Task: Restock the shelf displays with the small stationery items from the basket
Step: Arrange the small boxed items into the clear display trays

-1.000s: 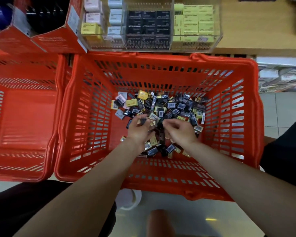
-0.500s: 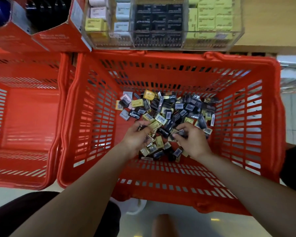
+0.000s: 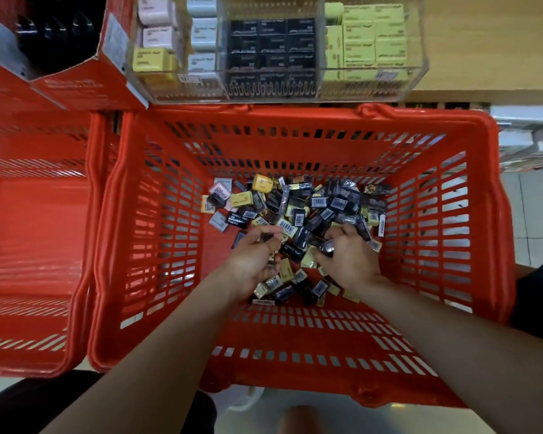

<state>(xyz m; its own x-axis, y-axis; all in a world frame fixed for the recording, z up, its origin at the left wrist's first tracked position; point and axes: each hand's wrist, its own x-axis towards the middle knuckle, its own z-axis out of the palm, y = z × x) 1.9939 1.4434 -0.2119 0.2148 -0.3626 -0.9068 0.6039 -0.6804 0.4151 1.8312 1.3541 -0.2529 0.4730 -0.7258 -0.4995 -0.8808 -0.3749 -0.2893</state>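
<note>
A red plastic basket [image 3: 157, 233] holds a heap of small wrapped stationery items [image 3: 298, 211] in black, yellow and pale colours. Both my hands are down inside it, on the near side of the heap. My left hand [image 3: 253, 261] has its fingers curled round several small dark items. My right hand [image 3: 348, 258] grips a dark wrapped item between thumb and fingers. Above the basket, a clear acrylic shelf display [image 3: 417, 73] holds rows of pale, black and yellow-green packs in separate compartments.
A second red basket [image 3: 35, 245] stands to the left, touching the first. Red cardboard display boxes [image 3: 63, 86] sit at the upper left. A wooden shelf top [image 3: 489, 42] extends right of the acrylic display. Tiled floor lies to the right.
The view has shifted so the basket sits further right. Both hands stayed in the heap; my right hand has closed round a dark item and my left keeps gathering items.
</note>
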